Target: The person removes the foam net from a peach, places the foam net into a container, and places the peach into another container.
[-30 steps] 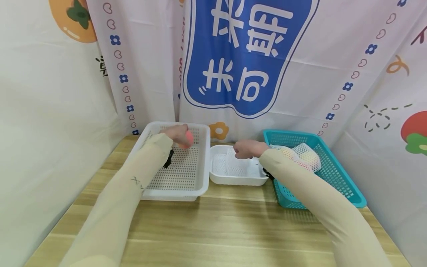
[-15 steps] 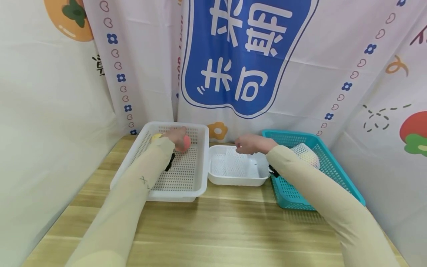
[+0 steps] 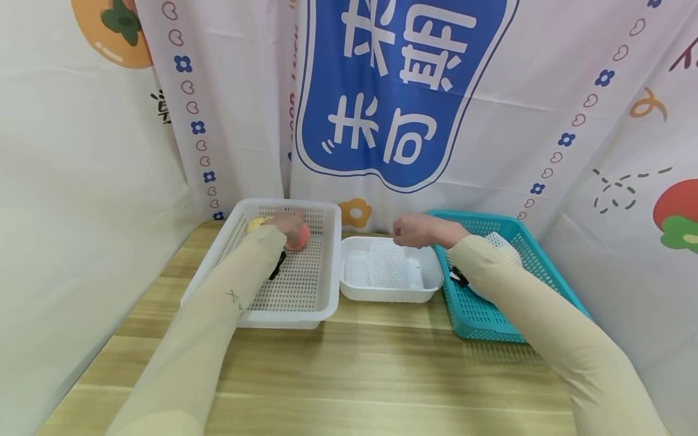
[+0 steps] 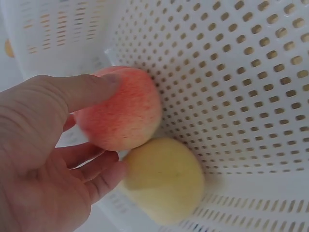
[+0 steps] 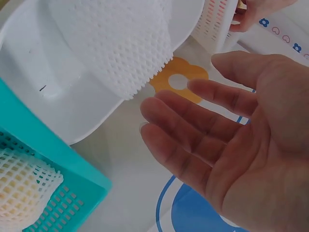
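In the left wrist view my left hand [image 4: 53, 140] holds a peach-like red fruit [image 4: 130, 111], the thumb on its side and some fingers hidden behind it. The fruit is inside the white perforated basket [image 3: 332, 260], against a pale yellow fruit [image 4: 166, 181]. My right hand [image 3: 422, 231] hovers over the back right of a small white tub [image 3: 389, 294], near the teal basket. Its loosely bent fingers hold nothing in the right wrist view. A white foam net [image 5: 120, 43] lies in the tub.
At the right the teal basket [image 3: 474, 330] contains fruit in a white foam net [image 5: 24, 188], partly hidden by my right sleeve. A printed curtain [image 3: 240, 91] hangs right behind the containers. The wooden table [image 3: 349, 375] extends in front of them.
My left hand has lowered the red fruit slightly in the white basket, and the yellow fruit has come into sight beside it. My right hand has moved from over the tub rightward toward the teal basket.
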`<action>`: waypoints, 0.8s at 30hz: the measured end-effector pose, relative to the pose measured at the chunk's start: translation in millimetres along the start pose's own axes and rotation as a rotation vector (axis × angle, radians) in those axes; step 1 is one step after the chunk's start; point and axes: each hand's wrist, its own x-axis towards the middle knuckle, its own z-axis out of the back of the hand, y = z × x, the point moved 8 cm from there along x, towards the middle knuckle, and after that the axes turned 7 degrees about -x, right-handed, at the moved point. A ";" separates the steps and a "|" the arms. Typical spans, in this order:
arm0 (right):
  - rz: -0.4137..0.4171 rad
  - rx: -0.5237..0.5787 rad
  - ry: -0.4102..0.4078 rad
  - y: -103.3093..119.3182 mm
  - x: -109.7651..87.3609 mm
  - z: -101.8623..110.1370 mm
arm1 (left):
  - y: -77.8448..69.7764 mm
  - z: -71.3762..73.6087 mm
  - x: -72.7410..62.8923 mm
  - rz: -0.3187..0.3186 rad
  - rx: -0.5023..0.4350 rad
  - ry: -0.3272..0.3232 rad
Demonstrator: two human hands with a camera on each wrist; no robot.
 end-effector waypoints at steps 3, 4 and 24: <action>0.006 0.018 -0.009 -5.1 -4.2 2.1 | -14.2 7.4 -4.9 -0.085 0.088 -0.009; 0.009 0.022 -0.012 -6.9 -5.4 2.7 | -19.3 10.6 -6.9 -0.115 0.109 -0.016; 0.069 0.095 -0.248 -28.5 -39.0 22.2 | -39.2 52.5 -59.6 -0.331 -0.065 -0.065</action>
